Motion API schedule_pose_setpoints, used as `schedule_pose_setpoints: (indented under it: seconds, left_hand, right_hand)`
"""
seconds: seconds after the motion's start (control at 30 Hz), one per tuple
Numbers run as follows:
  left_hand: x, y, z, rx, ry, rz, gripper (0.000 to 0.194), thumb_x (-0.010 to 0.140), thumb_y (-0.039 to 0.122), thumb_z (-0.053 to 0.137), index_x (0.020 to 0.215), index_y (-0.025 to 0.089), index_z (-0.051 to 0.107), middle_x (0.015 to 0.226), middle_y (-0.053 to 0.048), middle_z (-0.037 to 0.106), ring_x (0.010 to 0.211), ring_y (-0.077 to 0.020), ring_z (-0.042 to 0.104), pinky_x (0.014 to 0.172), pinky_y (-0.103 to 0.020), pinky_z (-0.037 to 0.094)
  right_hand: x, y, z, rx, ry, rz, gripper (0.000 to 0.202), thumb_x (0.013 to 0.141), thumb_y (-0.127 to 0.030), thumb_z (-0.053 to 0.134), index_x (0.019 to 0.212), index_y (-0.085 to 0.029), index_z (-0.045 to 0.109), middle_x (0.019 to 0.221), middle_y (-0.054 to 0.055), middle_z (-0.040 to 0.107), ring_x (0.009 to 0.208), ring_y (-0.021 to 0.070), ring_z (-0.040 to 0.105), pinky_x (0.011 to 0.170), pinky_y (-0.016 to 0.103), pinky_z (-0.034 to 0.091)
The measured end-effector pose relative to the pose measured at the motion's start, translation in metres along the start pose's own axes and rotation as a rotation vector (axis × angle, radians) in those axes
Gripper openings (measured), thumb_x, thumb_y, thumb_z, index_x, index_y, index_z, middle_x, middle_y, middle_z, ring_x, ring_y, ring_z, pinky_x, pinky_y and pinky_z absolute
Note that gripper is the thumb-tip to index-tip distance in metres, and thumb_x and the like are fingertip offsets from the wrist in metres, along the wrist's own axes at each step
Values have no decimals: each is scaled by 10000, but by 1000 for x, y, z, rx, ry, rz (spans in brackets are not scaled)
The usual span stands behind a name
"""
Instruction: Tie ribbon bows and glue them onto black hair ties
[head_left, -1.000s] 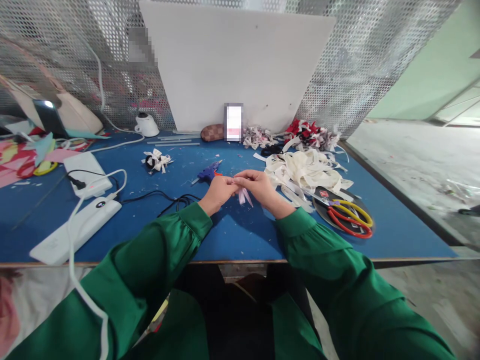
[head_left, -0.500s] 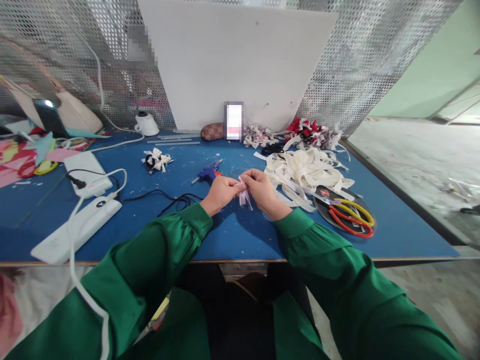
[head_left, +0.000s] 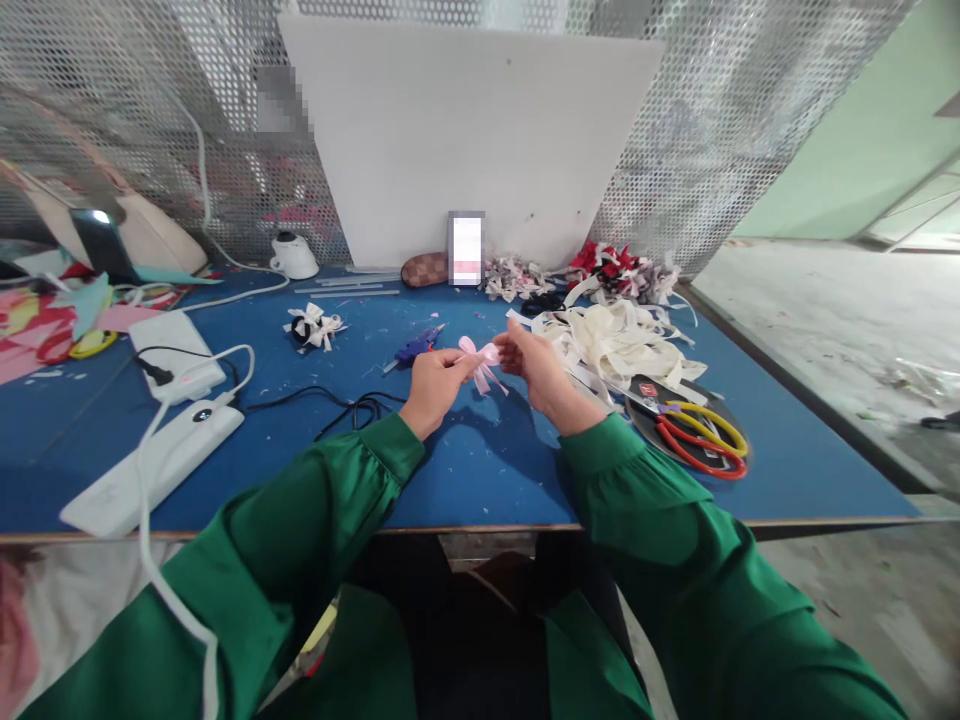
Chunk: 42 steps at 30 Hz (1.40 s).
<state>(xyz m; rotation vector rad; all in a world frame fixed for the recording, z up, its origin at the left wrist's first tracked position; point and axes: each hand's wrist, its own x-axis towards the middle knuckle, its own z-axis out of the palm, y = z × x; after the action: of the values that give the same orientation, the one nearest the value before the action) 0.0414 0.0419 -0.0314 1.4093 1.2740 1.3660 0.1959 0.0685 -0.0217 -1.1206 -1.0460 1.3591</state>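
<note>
A pink ribbon bow is held a little above the blue table by my left hand, whose thumb and fingers pinch its left side. Its loops stick up and its tails hang down. My right hand is at the bow's right edge with thumb and fingers apart; whether the fingertips touch the ribbon is hard to tell. Behind my left hand lies a blue glue gun, partly covered by the fingers. Right of my right hand is a heap of cream ribbon strips.
Scissors with yellow and red handles rest on a dark round disc at right. Finished bows lie at the back, near a phone. A white bow with a black band sits left. A white power strip and cables occupy the left side.
The ribbon between my fingers now shows as a bow with spread loops. My right hand has moved right, away from the pinch, and its fingers have opened. My left hand still grips.
</note>
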Motion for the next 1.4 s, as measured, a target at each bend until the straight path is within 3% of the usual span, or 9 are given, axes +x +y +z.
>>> schedule_pose_setpoints:
  seconds: [0.1,0.23,0.43,0.6,0.83,1.0,1.13,1.23,1.4]
  left_hand:
    - [1,0,-1,-14,44,-15,383,730,428,728,493,161,589,511,18,517,556,-103,429,570,-250,343]
    - [1,0,0,-98,25,-100,384,690,469,760,525,152,620,532,8,534,563,-103,452,582,-250,372]
    - [0,4,1,-242,-64,-181,469,617,543,831,523,145,601,536,19,487,538,-80,399,534,-238,318]
    - [0,4,1,-235,31,-187,309,599,431,835,620,146,716,558,10,557,542,-86,428,543,-239,340]
    - [3,1,1,-369,105,-287,243,517,338,842,555,150,692,572,-12,608,553,-94,480,545,-239,359]
    - [3,-2,2,-392,88,-288,271,514,356,853,557,148,686,565,-10,597,550,-94,481,544,-240,356]
    - [2,-2,2,-287,43,-193,319,587,433,837,584,146,698,568,-4,582,542,-86,444,547,-243,349]
    - [1,-1,1,-201,-8,-159,386,631,516,819,612,148,705,572,-5,576,545,-92,439,550,-248,351]
    - [4,1,-2,-248,-58,-298,639,705,783,639,643,149,684,659,-63,632,589,-139,553,571,-274,406]
  right_hand:
    - [-7,7,5,-24,-117,-6,475,612,-616,820,655,-185,625,617,-11,605,554,100,513,552,258,388]
    - [-9,12,7,-38,-87,-112,372,588,-485,842,655,-189,628,569,-45,557,536,86,438,546,259,341]
    - [-6,10,6,-116,-144,-172,278,642,-423,793,714,-183,672,617,-28,612,589,106,501,594,273,379]
    - [-5,13,7,-133,-93,-187,269,649,-363,774,824,-194,659,579,-53,591,573,120,534,601,282,419]
    - [-16,9,11,-426,-29,-494,269,740,-286,700,993,-215,644,634,-49,600,610,139,543,650,310,430]
    - [-9,12,9,-190,-48,-291,337,676,-305,742,981,-208,639,569,-73,553,562,128,522,600,290,427]
    - [-7,12,8,-86,-118,-148,314,667,-428,778,857,-198,678,646,-28,628,617,129,560,625,285,442]
    - [-8,12,8,-140,-121,-176,353,684,-535,771,723,-195,685,652,-11,625,622,124,530,614,282,419]
    - [-9,9,6,-91,-37,-245,324,684,-505,793,659,-204,675,610,-26,574,590,110,469,581,274,375]
